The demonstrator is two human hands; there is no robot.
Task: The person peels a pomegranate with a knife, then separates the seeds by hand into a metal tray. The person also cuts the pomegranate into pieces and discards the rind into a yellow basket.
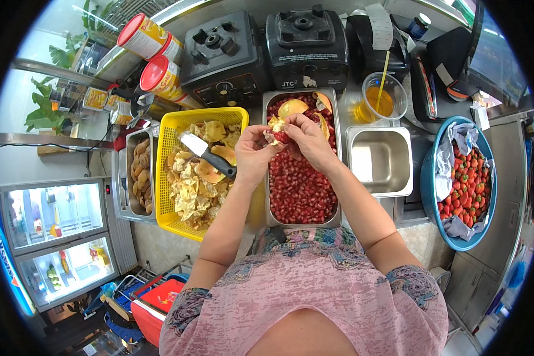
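Both hands meet over a steel pan of loose pomegranate seeds (300, 189). My left hand (254, 144) grips a piece of pomegranate (278, 133), with red seeds and pale yellow membrane showing. From the other side, the fingers of my right hand (308, 138) pinch the same piece. Larger pomegranate chunks with yellow rind (293, 107) lie at the pan's far end. Left of the pan, a yellow plastic basket (162, 178) holds peels and membrane (193, 196). A knife with a black handle (219, 163) rests on those peels, its blade pointing away to the left.
Right of the pan sit a steel container (378, 162), a plastic cup of amber liquid with a straw (382, 100) and a blue basin of strawberries (465, 187). Two black blender bases (224, 58) stand behind. Brown fruit (141, 173) fills a tray at far left.
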